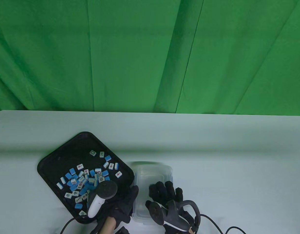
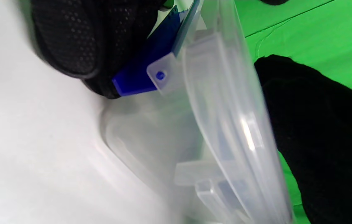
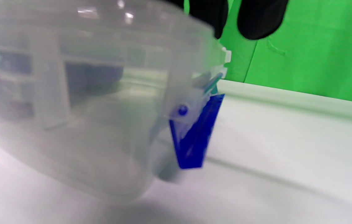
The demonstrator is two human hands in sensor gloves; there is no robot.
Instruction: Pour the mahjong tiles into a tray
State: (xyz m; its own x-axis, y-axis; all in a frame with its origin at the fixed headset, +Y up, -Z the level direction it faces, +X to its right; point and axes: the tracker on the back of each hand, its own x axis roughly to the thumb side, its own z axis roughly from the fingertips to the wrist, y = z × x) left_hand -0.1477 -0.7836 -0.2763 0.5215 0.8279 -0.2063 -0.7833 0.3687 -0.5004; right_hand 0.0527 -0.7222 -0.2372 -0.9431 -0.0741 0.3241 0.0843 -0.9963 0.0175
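Observation:
A black tray (image 1: 74,148) lies at the table's front left with several blue-and-white mahjong tiles (image 1: 86,180) scattered in it. A clear plastic container (image 1: 152,170) with blue latches sits just right of the tray, open side up, and looks empty. My left hand (image 1: 126,204) holds its left side; in the left wrist view my fingers (image 2: 67,40) press against a blue latch (image 2: 138,77) on the container (image 2: 219,124). My right hand (image 1: 164,192) grips the near right rim with its fingers curled over it. The right wrist view shows the container (image 3: 85,109), its latch (image 3: 194,137) and my fingertips (image 3: 256,15).
The white table (image 1: 225,158) stretches to the right and back. A green cloth backdrop (image 1: 150,53) hangs behind it. Glove cables (image 1: 220,226) trail along the front edge at the right.

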